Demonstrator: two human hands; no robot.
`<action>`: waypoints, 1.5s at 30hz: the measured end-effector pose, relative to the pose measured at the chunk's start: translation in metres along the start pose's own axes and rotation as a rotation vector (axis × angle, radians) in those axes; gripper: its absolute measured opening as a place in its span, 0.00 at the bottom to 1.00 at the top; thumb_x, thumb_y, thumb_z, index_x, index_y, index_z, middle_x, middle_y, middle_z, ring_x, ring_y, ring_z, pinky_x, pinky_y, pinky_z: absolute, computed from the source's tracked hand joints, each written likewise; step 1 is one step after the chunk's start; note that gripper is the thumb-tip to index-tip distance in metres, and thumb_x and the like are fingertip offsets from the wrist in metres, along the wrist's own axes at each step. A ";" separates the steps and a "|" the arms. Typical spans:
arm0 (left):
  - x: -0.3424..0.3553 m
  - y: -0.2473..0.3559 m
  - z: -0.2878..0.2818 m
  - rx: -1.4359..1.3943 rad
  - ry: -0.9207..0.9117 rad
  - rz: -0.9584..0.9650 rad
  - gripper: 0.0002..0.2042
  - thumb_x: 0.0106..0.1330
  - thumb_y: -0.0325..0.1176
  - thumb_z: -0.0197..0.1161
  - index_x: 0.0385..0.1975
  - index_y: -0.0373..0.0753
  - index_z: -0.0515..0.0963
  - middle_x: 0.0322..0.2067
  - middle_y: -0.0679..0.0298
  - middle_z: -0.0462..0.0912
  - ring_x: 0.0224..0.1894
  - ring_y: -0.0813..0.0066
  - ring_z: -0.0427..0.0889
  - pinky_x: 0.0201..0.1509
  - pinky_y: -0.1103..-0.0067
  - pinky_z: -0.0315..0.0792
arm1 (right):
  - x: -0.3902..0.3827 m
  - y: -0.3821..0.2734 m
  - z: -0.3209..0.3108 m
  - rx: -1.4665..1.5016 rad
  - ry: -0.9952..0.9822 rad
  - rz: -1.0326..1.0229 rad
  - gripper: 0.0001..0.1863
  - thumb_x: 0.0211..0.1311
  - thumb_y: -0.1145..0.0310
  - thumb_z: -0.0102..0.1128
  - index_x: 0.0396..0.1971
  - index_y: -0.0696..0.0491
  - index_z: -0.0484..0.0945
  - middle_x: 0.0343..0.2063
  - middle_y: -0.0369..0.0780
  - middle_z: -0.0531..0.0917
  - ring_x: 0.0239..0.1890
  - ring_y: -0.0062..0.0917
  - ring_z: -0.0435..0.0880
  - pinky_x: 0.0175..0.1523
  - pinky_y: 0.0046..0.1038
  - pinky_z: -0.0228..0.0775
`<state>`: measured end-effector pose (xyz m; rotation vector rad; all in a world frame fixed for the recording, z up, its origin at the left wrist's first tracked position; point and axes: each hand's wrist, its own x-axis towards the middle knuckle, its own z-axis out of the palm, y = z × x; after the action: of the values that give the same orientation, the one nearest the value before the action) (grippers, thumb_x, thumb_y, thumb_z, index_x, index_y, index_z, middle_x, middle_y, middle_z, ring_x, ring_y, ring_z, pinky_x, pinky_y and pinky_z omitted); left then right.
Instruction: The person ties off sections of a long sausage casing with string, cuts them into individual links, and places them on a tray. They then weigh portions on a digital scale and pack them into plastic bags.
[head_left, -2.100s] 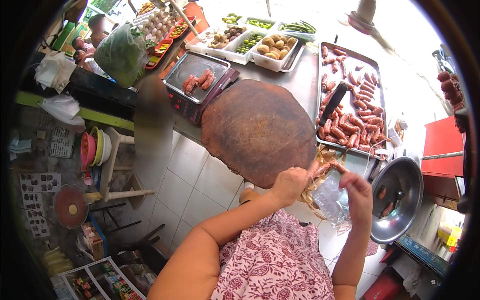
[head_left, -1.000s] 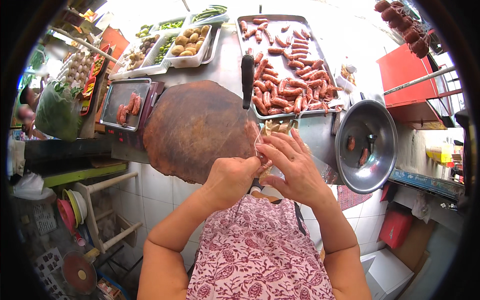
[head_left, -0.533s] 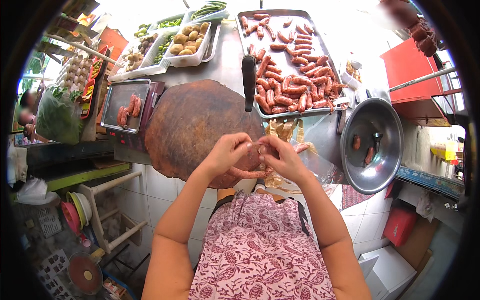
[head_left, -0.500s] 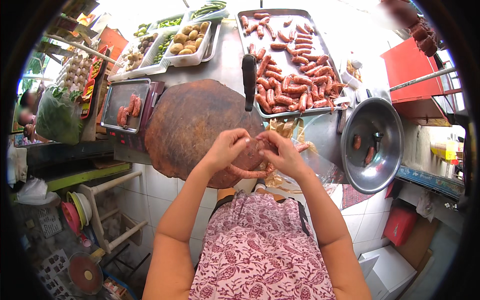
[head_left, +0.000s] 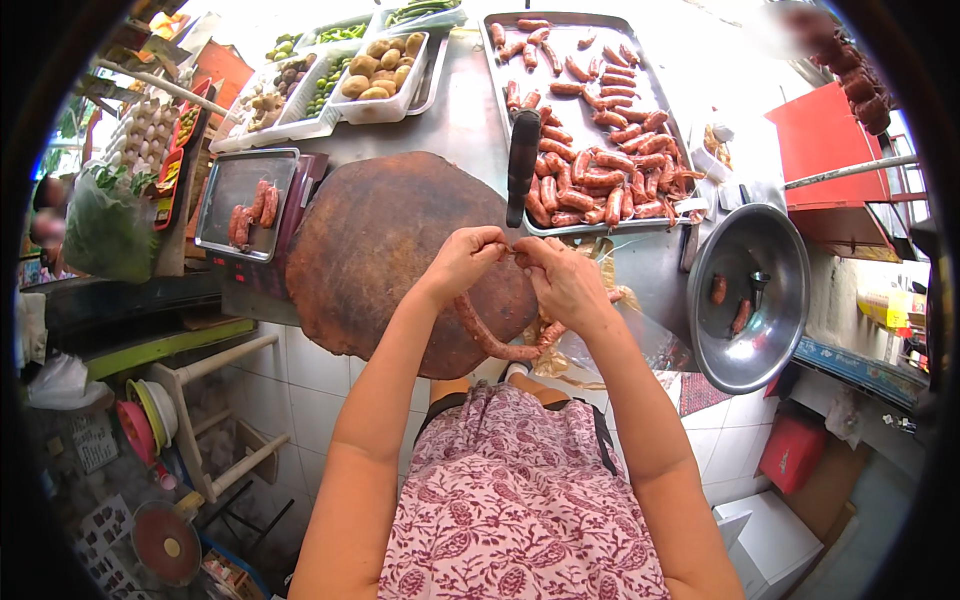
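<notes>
left hand: I see the left hand [head_left: 462, 262] over the right edge of the board [head_left: 390, 255], fingers pinched shut on one end of the sausage link [head_left: 490, 338].
right hand: right hand [head_left: 562, 282] sits just beside it, fingertips meeting the left's at the top; it's closed on the other end of the link.
grip: both pinches look tight, thumbs against forefingers. I can't tell if there's string or casing between the fingertips, too small.
sausage link: hangs in a U below both hands, curving down past the left wrist and back up under the right palm, over the near edge of the board.
bag: clear plastic bag [head_left: 620, 335] lies under the right hand and forearm, on the counter between board and bowl.
board: round, dark brown wood, bare on top.
cleaver: black handle [head_left: 522, 165] lies across the near rim of the tray, just above the hands.
tray: big metal tray [head_left: 652, 95] full of red sausages, behind the hands.
scale: metal pan [head_left: 225, 205] left of the board with a few sausages on it.
bowl: steel bowl [head_left: 775, 265] to the right, two sausages inside.
back: white tubs [head_left: 385, 105] of produce at the far edge.
</notes>
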<state>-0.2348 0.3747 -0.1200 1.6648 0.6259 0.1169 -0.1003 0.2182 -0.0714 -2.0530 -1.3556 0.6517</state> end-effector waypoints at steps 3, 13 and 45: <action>0.009 -0.006 0.002 0.041 -0.032 0.008 0.08 0.65 0.29 0.56 0.36 0.32 0.79 0.28 0.59 0.82 0.33 0.73 0.78 0.42 0.76 0.73 | 0.003 0.007 0.002 -0.105 -0.081 0.051 0.16 0.61 0.73 0.53 0.49 0.46 0.78 0.40 0.42 0.84 0.42 0.40 0.84 0.45 0.39 0.74; -0.069 0.003 0.033 -0.234 0.168 -0.284 0.19 0.75 0.37 0.54 0.60 0.35 0.70 0.48 0.64 0.79 0.51 0.74 0.77 0.54 0.74 0.74 | -0.034 0.032 0.031 1.185 -0.006 0.424 0.15 0.65 0.76 0.59 0.51 0.53 0.80 0.34 0.43 0.85 0.32 0.22 0.83 0.39 0.22 0.75; -0.068 0.041 0.008 -0.159 0.053 -0.147 0.08 0.69 0.27 0.57 0.47 0.38 0.73 0.25 0.71 0.70 0.25 0.87 0.71 0.28 0.86 0.67 | -0.046 0.003 0.034 0.985 -0.037 0.375 0.04 0.66 0.75 0.61 0.37 0.58 0.81 0.25 0.30 0.80 0.24 0.10 0.74 0.29 0.15 0.67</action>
<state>-0.2751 0.3342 -0.0646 1.4622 0.7572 0.1021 -0.1378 0.1809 -0.0940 -1.4477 -0.4528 1.2170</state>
